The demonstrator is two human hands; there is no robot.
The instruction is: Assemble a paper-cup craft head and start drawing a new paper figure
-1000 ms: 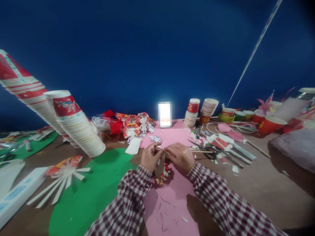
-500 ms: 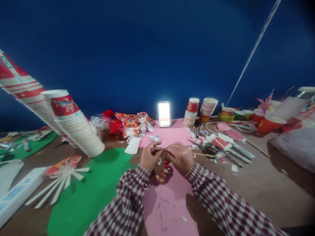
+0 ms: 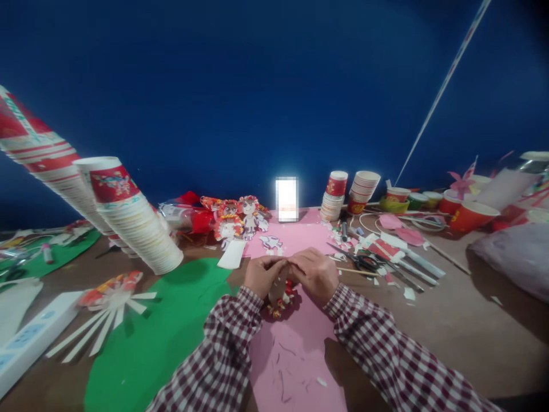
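Over a pink paper sheet (image 3: pixel 295 355), my left hand (image 3: pixel 265 277) and my right hand (image 3: pixel 315 274) meet with fingertips pinched together. Both hold a small paper-cup craft (image 3: pixel 281 297), whitish with curled red and yellow bits along its lower edge. Its upper part is hidden by my fingers. Just beyond my hands, a white paper cutout with a dark outline (image 3: pixel 271 242) lies on the pink sheet. Finished-looking paper figures with red and yellow trim (image 3: pixel 230 217) stand behind, to the left.
A tall stack of paper cups (image 3: pixel 132 217) leans at left by green paper (image 3: pixel 171 320). A cut cup with splayed strips (image 3: pixel 111 303) lies nearer. Scissors (image 3: pixel 362 260) and paper scraps are at right. Shorter cup stacks (image 3: pixel 334 197) and a bright screen (image 3: pixel 287 199) stand at the back.
The left fingers, partly spread before, are now folded closer around the craft. The craft's lower end has tilted slightly to the left. Both hands stay in nearly the same spot.
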